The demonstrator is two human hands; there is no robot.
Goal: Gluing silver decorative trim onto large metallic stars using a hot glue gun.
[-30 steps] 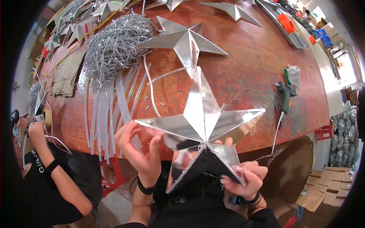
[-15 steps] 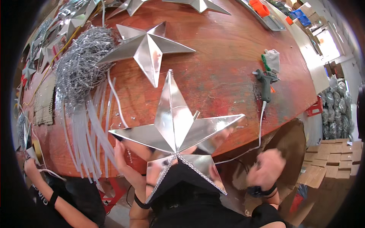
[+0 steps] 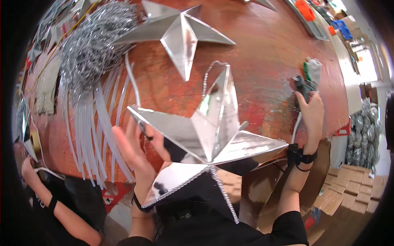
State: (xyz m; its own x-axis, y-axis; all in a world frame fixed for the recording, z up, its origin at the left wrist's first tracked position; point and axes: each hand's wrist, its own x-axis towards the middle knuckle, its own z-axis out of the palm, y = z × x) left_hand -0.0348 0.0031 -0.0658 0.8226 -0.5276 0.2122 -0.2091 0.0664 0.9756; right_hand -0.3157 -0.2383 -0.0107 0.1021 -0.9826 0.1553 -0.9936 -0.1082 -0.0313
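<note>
- Silver star (image 3: pixel 211 141), mirror-bright, up front between the forearms, over the table's (image 3: pixel 262 82) near edge!
- Left hand (image 3: pixel 137 149) at its left point, fingers loosely spread; can't tell whether they grip.
- Right hand (image 3: pixel 310 107) on the glue gun (image 3: pixel 303 84), fingers bent round its handle!
- Taking up the gun, apparently; lifting calls for a firm grip, slack cord (image 3: pixel 296 125).
- Lettering? None legible on either.
</note>
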